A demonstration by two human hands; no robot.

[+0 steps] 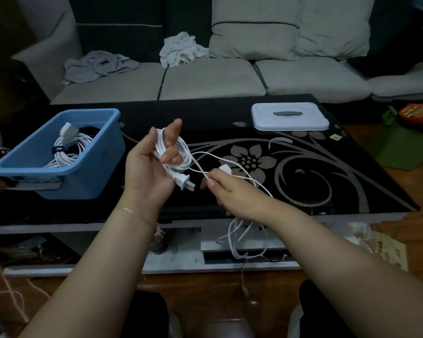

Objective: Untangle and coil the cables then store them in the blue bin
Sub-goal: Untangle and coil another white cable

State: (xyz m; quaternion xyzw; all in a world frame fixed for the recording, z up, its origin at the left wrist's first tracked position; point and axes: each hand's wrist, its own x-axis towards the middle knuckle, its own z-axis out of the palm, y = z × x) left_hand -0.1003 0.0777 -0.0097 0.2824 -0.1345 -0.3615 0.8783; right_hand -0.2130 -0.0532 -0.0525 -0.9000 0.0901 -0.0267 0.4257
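Note:
My left hand (148, 167) holds a coil of white cable (181, 152) looped around its fingers, palm up, above the black table. The cable's white two-pin plug (184, 181) hangs from the coil near my palm. My right hand (226, 191) pinches the loose run of the same white cable just right of the plug. The slack (239, 240) droops over the table's front edge toward the floor. The blue bin (103, 167) stands on the table's left and holds a coiled white cable (69, 147) tied with a dark strap.
A white lid (289, 117) with a grey handle lies at the table's back right. The black table (303, 191) has a floral pattern. A grey sofa (205, 79) with clothes on it stands behind. Thin cords (12, 293) lie on the floor at left.

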